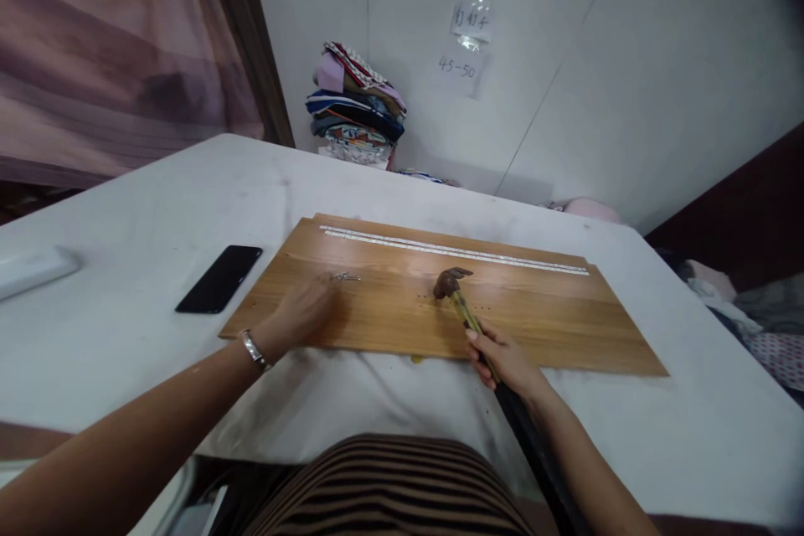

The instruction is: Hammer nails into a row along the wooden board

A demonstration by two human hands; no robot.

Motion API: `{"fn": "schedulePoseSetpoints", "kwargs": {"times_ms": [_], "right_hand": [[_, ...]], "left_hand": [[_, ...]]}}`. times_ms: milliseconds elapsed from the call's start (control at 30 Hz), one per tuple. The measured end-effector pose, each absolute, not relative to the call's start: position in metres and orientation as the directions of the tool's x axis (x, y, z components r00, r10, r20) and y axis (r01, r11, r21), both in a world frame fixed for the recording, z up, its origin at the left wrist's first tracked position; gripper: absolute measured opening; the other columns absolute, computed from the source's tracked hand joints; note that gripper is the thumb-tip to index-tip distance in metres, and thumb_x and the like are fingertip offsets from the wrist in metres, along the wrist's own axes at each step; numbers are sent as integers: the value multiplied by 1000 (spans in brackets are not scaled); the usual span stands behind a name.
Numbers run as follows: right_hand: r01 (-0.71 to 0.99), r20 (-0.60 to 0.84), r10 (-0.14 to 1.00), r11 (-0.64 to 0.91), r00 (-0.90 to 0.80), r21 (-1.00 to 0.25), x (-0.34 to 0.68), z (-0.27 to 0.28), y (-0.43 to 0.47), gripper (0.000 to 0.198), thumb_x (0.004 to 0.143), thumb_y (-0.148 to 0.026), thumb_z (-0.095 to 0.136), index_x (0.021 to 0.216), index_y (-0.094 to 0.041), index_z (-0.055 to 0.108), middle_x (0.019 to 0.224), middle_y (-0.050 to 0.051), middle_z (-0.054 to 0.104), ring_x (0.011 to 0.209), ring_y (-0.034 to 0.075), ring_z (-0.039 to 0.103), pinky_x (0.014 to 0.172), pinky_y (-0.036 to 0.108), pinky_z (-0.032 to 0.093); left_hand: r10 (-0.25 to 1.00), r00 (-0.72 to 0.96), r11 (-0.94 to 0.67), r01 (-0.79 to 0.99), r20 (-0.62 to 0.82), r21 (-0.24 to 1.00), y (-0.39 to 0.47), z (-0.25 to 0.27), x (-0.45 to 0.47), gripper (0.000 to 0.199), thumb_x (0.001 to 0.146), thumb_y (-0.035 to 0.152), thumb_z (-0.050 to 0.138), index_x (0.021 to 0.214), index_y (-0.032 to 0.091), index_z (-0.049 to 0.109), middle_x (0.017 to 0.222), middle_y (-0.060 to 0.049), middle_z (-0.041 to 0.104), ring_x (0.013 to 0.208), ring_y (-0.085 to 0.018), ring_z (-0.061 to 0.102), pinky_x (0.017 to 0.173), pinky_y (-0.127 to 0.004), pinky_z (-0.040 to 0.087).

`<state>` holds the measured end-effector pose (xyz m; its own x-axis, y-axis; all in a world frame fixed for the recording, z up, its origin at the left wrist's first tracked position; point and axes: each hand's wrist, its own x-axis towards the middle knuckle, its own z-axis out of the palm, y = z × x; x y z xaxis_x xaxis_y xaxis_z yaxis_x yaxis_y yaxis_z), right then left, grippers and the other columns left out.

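My right hand [506,360] is wrapped around the handle of a claw hammer [466,310]. Its rusty brown head hangs over the middle of a wooden board [389,327], and the dark lower handle runs back along my forearm. Small dark marks or holes dot the board near the hammer head. On the board's left part, my left hand [307,306] reaches to a small pile of nails [347,276]. Its fingertips are blurred and partly hidden, so I cannot see whether they pinch a nail. Two white strips [452,249] with markings lie along the board's far side.
The board rests on a white table [251,193]. Left of it lies a black phone [219,279], with a white object [34,270] farther left. Folded clothes [358,105] are stacked by the wall behind, and more cloth [772,356] lies beyond the table's right edge.
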<state>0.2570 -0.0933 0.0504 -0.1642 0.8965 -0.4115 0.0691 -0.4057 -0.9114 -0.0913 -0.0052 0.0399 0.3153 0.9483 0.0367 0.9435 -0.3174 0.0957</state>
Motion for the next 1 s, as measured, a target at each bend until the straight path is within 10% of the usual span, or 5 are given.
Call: {"fn": "schedulePoseSetpoints", "kwargs": {"times_ms": [1000], "right_hand": [[64,-415,894,-410,-169,-910,258,49,-92,53,71,-65,77,89,-24,48,61,-12,49,36,4,36,32,19,29]], "left_hand": [[976,216,-215,976,20,-41,-7,29,-100,34,98,5,37,102,12,71,98,-18,72,97,-30,71,90,-40,55]]}}
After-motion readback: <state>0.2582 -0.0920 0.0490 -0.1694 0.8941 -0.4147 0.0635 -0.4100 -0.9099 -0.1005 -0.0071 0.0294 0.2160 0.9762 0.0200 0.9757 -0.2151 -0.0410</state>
